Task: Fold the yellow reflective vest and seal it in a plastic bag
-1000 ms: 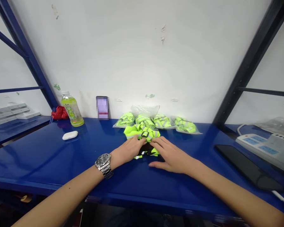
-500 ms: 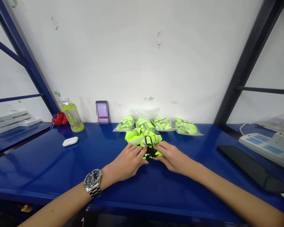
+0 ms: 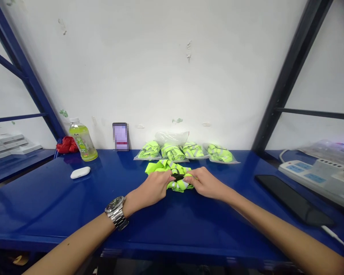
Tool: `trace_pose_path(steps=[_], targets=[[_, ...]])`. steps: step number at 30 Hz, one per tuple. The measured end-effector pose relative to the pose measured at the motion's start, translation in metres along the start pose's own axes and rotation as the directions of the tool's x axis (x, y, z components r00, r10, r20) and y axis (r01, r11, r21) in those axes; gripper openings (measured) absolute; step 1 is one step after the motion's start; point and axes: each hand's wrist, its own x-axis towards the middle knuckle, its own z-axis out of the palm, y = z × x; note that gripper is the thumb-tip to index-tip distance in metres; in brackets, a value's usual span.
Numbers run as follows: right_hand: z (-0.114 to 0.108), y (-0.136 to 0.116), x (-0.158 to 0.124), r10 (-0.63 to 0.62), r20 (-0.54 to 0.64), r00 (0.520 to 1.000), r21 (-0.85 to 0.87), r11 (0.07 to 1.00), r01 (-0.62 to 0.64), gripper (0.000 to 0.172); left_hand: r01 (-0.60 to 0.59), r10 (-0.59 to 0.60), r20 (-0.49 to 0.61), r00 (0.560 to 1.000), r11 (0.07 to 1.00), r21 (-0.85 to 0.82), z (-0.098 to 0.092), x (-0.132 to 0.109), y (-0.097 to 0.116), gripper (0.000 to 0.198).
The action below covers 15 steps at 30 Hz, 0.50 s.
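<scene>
A bundle of neon-yellow reflective straps with silver stripes lies on the blue table, just in front of my hands. My left hand is closed, its thumb and fingers pinching the left side of the bundle at a black buckle. On the other side my right hand pinches the yellow strap beside that buckle. My fingers cover part of the buckle, so I cannot tell whether its halves are joined. Behind the bundle, several clear bags of similar neon straps stand in a row by the wall.
A green drink bottle, an upright phone and a white earbud case are at the left, with red cloth behind. To the right lie a black phone on a cable and a power strip.
Both hands have risen slightly, with the buckle now pinched between them. The bundle has shifted and spread under them, more of it showing below the buckle. The view has turned slightly right.
</scene>
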Motion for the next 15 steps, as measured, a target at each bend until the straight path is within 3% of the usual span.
trace_pose_path(steps=[7, 11, 15], targets=[[-0.003, 0.001, 0.012, 0.180, 0.091, 0.980, 0.214, 0.957, -0.196, 0.048, 0.086, -0.068, 0.109, 0.992, 0.982, -0.167, -0.010, 0.014, -0.006, 0.039], [0.000, 0.007, 0.020, 0.251, 0.174, 0.952, 0.333, 0.895, -0.297, 0.047, 0.107, -0.083, 0.132, 0.988, 0.976, -0.188, -0.005, 0.021, -0.016, 0.038], [0.001, 0.011, 0.026, 0.292, 0.199, 0.935, 0.345, 0.872, -0.346, 0.050, 0.118, -0.085, 0.162, 0.983, 0.971, -0.209, 0.000, 0.028, -0.027, 0.038]])
